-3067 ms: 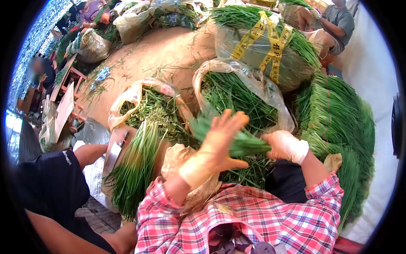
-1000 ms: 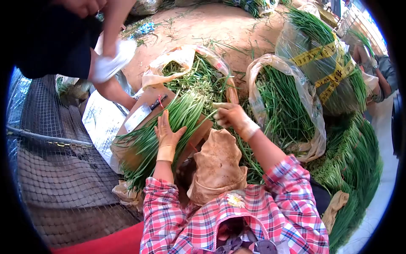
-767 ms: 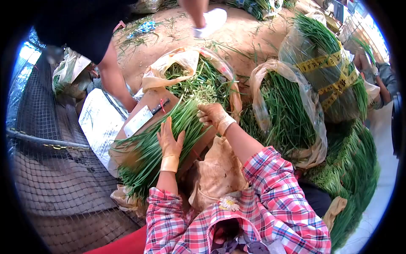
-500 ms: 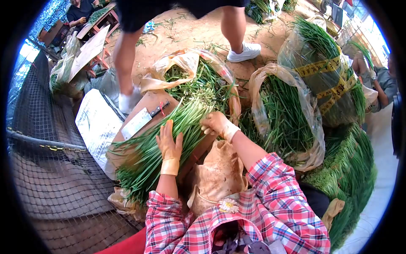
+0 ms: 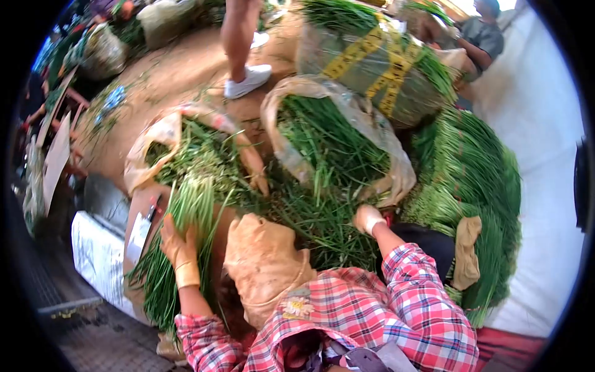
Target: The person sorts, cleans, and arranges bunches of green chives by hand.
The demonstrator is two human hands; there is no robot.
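My left hand, in a tan glove, rests with fingers stretched out on a loose bundle of long green chives. The pale stem ends point away from me, and the bundle lies over a brown board. A cleaver with a black handle lies left of that hand. My right hand, also gloved, is low by the near rim of an open plastic bag of chives. Its fingers look curled, but their tips are hidden. Something red shows beside its wrist.
Another open bag holds chive trimmings. Stacked chive bundles stand at right, beside a brown glove. A large yellow-taped bag is behind. A person's leg and another person are farther off.
The view has swung right. My right hand has left the chive bundle's stem ends and moved right to the bag's near rim. My left hand stays on the bundle.
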